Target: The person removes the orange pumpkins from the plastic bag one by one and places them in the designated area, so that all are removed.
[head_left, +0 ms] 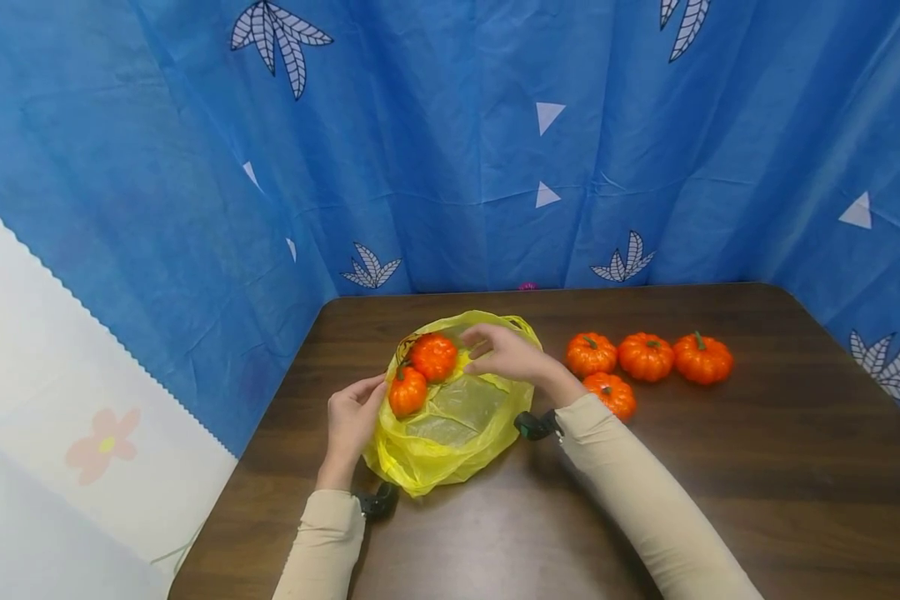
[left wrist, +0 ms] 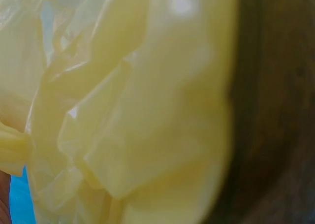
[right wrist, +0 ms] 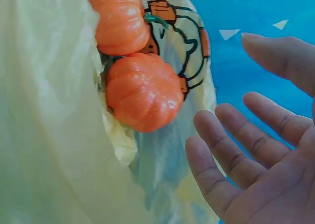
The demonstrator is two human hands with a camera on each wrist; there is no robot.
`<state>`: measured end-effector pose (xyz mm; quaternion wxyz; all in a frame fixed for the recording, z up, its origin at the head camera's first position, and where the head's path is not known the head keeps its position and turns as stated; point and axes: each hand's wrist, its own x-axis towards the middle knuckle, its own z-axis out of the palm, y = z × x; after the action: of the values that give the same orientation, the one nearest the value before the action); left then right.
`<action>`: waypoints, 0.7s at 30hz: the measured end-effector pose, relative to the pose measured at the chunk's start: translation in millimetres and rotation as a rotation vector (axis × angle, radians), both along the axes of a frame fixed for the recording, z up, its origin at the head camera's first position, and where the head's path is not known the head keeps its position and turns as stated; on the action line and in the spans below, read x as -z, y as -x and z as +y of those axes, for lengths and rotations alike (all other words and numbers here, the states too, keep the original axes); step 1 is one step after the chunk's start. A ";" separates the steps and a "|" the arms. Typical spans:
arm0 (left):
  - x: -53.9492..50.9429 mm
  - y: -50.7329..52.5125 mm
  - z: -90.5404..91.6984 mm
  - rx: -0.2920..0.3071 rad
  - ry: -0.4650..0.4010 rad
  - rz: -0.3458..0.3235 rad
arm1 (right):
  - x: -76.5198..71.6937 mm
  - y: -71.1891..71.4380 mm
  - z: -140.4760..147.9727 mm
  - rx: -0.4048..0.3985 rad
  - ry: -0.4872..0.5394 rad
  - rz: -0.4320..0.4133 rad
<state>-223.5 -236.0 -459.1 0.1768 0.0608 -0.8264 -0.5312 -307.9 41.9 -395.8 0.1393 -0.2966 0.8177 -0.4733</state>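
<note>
A yellow plastic bag (head_left: 465,450) lies with its mouth spread wide, and its crumpled side (left wrist: 147,111) fills most of the left wrist view. Two small orange pumpkins, one (head_left: 434,357) behind the other (head_left: 408,392), sit inside at the left. At the bag's left rim my left hand (head_left: 352,421) pinches the plastic between thumb and fingers. Over the bag's right part, my right hand (head_left: 506,352) holds nothing. The right wrist view has that hand's fingers (right wrist: 236,155) loosely spread, apart from the nearer pumpkin (right wrist: 144,92).
To the bag's right, several more pumpkins stand on the dark wooden table (head_left: 757,467): three in a row, the rightmost (head_left: 702,358) with its stem up, and one (head_left: 610,395) in front, partly behind the right sleeve. A blue curtain (head_left: 457,150) hangs behind the table.
</note>
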 end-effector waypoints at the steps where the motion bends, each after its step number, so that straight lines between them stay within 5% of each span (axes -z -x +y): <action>1: 0.0 0.0 0.0 0.000 -0.002 -0.004 | 0.9 1.7 -2.3 0.000 -0.008 -0.003; 21: -0.7 0.3 -0.7 0.004 0.010 0.029 | 21.9 17.9 -35.1 0.178 0.081 -0.123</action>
<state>-223.8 -236.7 -458.4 0.1881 0.0504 -0.8265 -0.5281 -325.8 6.7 -417.7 0.1347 -0.1986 0.8107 -0.5340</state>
